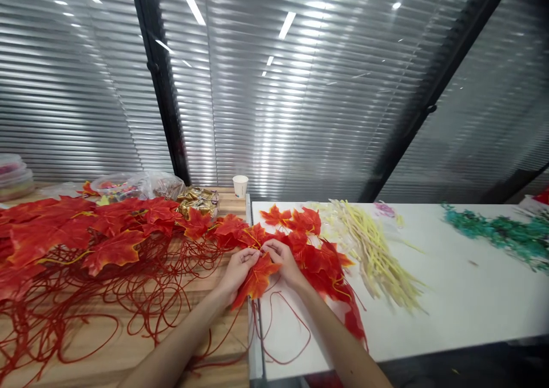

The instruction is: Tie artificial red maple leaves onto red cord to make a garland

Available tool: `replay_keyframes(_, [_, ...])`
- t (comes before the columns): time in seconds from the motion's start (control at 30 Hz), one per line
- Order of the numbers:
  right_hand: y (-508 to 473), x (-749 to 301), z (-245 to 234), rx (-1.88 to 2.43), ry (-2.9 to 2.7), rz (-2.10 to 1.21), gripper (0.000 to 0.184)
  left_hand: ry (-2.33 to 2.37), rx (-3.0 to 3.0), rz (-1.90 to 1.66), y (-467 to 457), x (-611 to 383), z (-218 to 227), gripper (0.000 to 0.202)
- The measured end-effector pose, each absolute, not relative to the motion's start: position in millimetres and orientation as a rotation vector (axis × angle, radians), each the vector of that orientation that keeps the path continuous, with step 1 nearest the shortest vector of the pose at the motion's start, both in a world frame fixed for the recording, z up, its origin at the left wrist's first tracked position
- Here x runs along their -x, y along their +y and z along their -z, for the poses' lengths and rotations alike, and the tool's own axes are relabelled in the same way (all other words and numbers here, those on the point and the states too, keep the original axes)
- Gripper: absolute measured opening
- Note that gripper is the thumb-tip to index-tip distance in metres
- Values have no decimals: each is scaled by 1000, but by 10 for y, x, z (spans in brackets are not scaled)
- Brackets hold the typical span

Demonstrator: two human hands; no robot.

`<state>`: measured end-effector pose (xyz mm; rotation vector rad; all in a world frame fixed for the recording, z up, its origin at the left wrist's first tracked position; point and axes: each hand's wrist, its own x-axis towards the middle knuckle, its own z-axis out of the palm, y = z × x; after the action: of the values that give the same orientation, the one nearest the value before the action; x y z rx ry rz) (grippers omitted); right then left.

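Close together over the seam between two tables, my left hand (238,269) and my right hand (281,257) pinch at the stem end of an orange-red artificial maple leaf (258,278). Both hands have their fingers closed, and the leaf hangs down between them. Thin red cord (295,313) trails below the hands and loops on the white table. What exactly lies between the fingertips is too small to make out. More red maple leaves (323,262) lie just right of my right hand, and a garland of leaves (114,248) stretches off to the left.
A tangle of red cords (141,296) covers much of the wooden table (141,359). Behind it stand gold foil wrapping (198,200), a plastic bag (160,183) and a paper cup (241,186). Pale yellow stalks (377,256) and green foliage (497,230) lie on the white table (454,302).
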<state>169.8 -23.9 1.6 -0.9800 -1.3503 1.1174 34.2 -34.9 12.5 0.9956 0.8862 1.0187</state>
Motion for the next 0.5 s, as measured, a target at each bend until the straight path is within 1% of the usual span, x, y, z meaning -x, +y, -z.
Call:
replay_keyframes(0.27, [-219, -1720, 9, 984, -1381, -1079, 17, 870, -993, -1005, -360, -322, -147, 28])
replay_keyframes(0.5, [-224, -1704, 23, 1022, -1501, -964, 20, 923, -992, -950, -344, -313, -103, 31])
